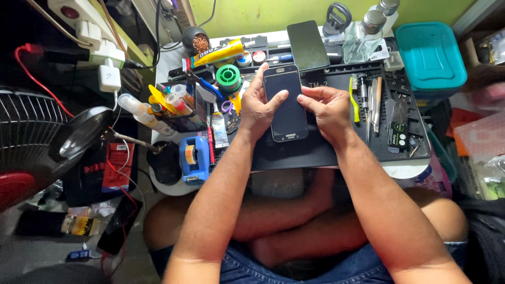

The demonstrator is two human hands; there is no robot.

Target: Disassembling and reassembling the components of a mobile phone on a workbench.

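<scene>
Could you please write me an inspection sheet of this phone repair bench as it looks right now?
Surface: dark work mat on a small white table.
Job's things: dark smartphone, screen up, above the mat.
Clutter: second phone, glue tube, solder spool, mesh basket, blue tape dispenser, tweezers, teal box.
Grippers: left hand and right hand hold the smartphone by its sides.
Cables: red wire, white power strip.
Surroundings: green wall, fan.
</scene>
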